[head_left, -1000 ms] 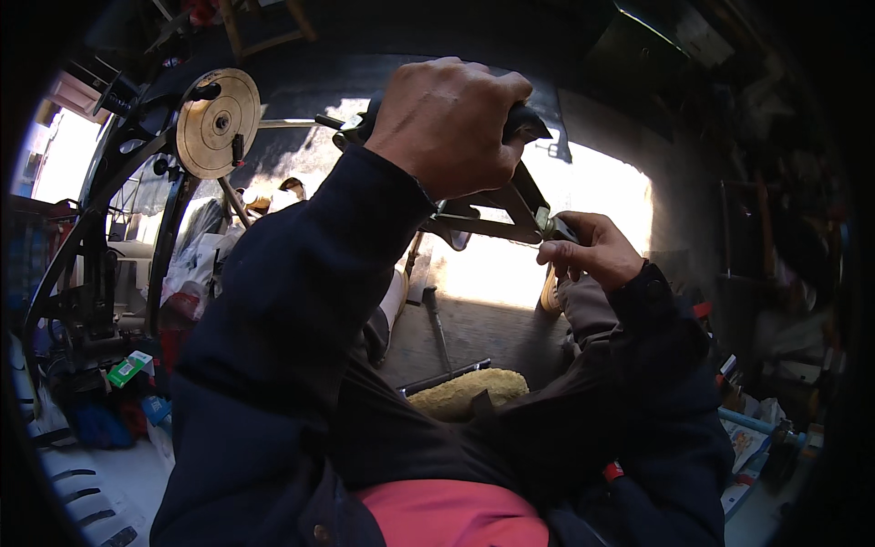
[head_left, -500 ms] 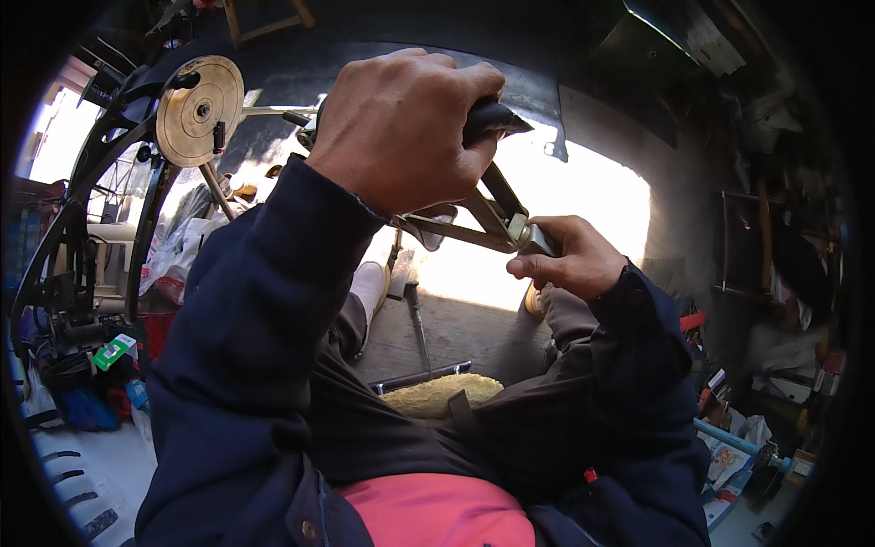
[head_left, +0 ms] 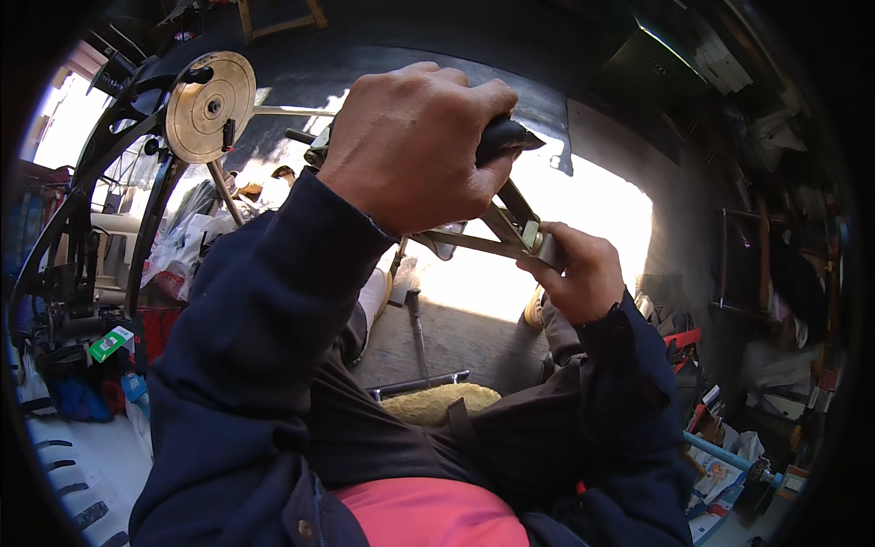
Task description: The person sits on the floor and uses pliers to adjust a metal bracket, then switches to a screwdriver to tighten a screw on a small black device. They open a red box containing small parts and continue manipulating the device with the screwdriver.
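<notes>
My left hand (head_left: 415, 150) is raised in front of me, its fingers wrapped round a dark piece (head_left: 506, 139) with a pointed end. Below that piece is a folding metal frame (head_left: 499, 235) whose flat bars meet in a V at a corner joint. My right hand (head_left: 585, 272) is closed on this joint, thumb and fingers on either side of the metal block there. Behind my left hand most of the frame is hidden, so its whole shape does not show.
To the left stands a black machine frame (head_left: 87, 178) with a round pale wheel (head_left: 211, 107). A hammer-like tool (head_left: 417, 333) is on the floor between my feet. A fuzzy yellowish pad (head_left: 439, 404) lies between my thighs. Clutter with a blue-edged tray (head_left: 720, 448) is at right.
Both hands and the metal frame have shifted slightly right and down in the picture. My right fingers now cover more of the corner joint. The surroundings have also shifted a little.
</notes>
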{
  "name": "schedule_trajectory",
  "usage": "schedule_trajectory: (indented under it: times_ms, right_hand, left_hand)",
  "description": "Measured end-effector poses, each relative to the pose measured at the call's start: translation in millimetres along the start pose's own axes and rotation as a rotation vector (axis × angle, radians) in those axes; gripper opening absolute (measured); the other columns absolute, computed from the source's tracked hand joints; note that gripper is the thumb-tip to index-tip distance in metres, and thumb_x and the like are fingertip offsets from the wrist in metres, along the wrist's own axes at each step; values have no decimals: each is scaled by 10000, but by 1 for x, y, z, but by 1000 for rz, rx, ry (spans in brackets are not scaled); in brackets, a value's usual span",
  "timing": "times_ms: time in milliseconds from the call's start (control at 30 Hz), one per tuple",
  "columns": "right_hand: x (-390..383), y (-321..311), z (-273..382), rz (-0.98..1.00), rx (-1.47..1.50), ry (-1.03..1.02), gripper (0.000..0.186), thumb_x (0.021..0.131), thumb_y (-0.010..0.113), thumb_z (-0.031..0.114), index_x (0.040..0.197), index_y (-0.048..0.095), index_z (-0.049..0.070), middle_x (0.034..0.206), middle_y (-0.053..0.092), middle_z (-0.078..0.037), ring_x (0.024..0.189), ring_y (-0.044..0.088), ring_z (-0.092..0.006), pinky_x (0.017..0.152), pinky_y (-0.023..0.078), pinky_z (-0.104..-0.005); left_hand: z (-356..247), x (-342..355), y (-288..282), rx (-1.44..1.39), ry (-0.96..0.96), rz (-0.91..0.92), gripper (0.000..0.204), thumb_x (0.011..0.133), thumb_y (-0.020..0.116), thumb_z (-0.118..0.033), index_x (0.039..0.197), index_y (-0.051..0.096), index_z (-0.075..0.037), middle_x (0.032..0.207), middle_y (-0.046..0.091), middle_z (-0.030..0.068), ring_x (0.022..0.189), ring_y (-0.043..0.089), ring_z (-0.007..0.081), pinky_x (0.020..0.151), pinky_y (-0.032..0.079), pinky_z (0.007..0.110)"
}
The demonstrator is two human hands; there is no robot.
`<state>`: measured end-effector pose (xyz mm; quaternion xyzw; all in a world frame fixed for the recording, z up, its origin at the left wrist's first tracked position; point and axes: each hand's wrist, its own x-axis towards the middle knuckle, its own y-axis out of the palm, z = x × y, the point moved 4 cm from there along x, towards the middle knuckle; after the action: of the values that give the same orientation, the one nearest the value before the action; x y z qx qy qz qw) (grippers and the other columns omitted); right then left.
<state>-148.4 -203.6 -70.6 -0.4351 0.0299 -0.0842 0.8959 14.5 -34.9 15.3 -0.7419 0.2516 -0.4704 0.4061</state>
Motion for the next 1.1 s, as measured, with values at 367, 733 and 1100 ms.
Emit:
schedule_trajectory:
  times_ms: [367,733,1100]
  right_hand:
    - [-9,3,-16,267,548,221,668,962,803,448,1365,601,-45,895,736,-82,738,692,-174,696,580,-305]
    - [-16,9,-31,528,849,483,460,1040,711,398,1235,637,-12,879,759,-104,666,694,-122,595,549,-240]
    - [-14,2,-16,74,274,37,328,946,813,196,1090,643,-45,884,760,-122,757,724,-165,712,575,-295]
  left_hand:
    - [-1,0,0,-6,55,-8,343,864,859,-316,1086,766,-72,890,754,139,771,736,305,699,619,382]
    - [1,-1,4,-9,65,-68,296,856,842,-342,1053,806,-125,818,745,89,780,737,264,672,602,399]
    - [0,-3,2,12,59,-46,322,871,852,-322,1066,764,-81,885,745,131,762,732,287,703,618,375]
